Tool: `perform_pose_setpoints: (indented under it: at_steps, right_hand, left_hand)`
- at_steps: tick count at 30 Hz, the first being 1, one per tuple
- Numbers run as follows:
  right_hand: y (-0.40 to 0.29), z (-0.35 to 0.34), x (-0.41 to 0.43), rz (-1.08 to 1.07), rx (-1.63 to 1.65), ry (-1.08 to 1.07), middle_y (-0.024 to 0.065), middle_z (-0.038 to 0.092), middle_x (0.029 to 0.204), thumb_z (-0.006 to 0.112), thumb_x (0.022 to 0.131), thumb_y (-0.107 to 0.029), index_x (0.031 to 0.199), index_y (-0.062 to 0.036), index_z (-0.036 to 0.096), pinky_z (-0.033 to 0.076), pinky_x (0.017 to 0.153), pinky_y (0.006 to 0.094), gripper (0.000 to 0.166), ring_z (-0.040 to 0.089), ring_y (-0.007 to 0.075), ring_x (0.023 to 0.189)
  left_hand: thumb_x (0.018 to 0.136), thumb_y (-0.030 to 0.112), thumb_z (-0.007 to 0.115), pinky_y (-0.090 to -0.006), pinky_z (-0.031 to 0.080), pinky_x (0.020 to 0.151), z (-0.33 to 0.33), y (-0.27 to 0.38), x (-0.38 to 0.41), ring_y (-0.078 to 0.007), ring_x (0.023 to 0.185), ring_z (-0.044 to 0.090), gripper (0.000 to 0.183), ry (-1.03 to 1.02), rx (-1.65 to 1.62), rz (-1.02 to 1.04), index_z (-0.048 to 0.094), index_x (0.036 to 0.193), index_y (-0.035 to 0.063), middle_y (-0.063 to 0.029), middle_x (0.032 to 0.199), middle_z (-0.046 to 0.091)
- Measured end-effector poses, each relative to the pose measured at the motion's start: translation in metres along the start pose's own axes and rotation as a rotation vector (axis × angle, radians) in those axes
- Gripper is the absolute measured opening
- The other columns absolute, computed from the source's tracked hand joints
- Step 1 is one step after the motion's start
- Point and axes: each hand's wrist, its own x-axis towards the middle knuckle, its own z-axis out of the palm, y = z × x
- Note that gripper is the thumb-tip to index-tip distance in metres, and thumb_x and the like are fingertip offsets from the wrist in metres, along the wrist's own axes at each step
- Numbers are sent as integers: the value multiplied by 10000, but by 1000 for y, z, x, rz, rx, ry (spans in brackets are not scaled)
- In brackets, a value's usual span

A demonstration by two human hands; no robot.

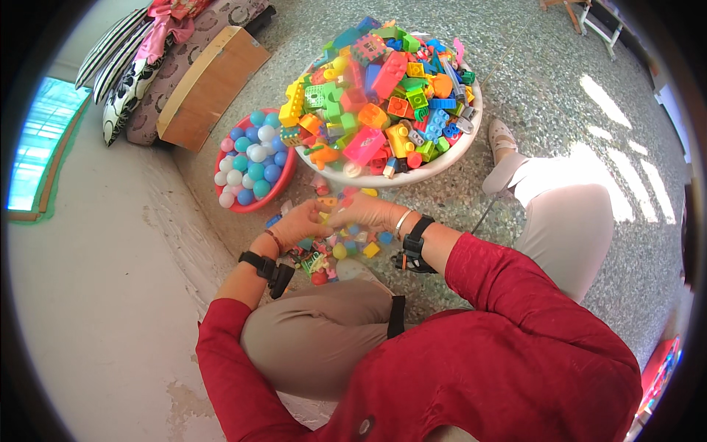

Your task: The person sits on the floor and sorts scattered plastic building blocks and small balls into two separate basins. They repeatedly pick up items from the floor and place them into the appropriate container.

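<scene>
My left hand [302,225] and my right hand [366,211] meet fingertip to fingertip above small plastic toys on the floor. Colour shows around the fingers, but blur hides whether either hand holds a piece. Beneath them lie a yellow block [371,250], a yellow-green ball [339,251] and a red ball [319,277]. Beyond my hands, a white tub [386,180] is heaped with toy building blocks, among them a blue block [436,124] and a yellow block [291,105]. A red basin [246,208] of white, blue, teal and pink plastic balls stands to its left.
A wooden box [207,88] stands beside a patterned cushioned seat [185,63] with striped pillows [113,50] at the upper left. The white wall [110,265] runs close along the left. My foot in a light shoe [501,138] rests right of the tub on the speckled floor [552,99].
</scene>
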Motion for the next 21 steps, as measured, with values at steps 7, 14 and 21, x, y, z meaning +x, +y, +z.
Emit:
perform_pose_setpoints:
  at_steps: [7,14,21]
  right_hand:
    - [2,2,2,-185,264,-56,42,667,781,750,844,-156,826,-21,686,479,511,272,150,625,126,606]
    - [-2,2,-6,-144,216,-74,63,657,827,727,842,-250,884,-39,688,506,503,321,219,619,154,644]
    - [4,13,5,-315,102,128,48,621,826,752,810,-274,853,-48,679,497,524,315,241,557,125,659]
  left_hand:
    - [852,19,711,-246,512,764,-1,9,-6,-92,850,622,496,-69,-135,39,505,1302,43,-21,975,660]
    - [869,12,697,-236,511,772,-5,2,-7,-80,859,613,505,-102,-189,53,500,1331,62,-12,984,652]
    - [890,33,682,-255,516,751,-8,1,-1,-94,851,622,509,15,117,63,464,1350,53,-33,975,681]
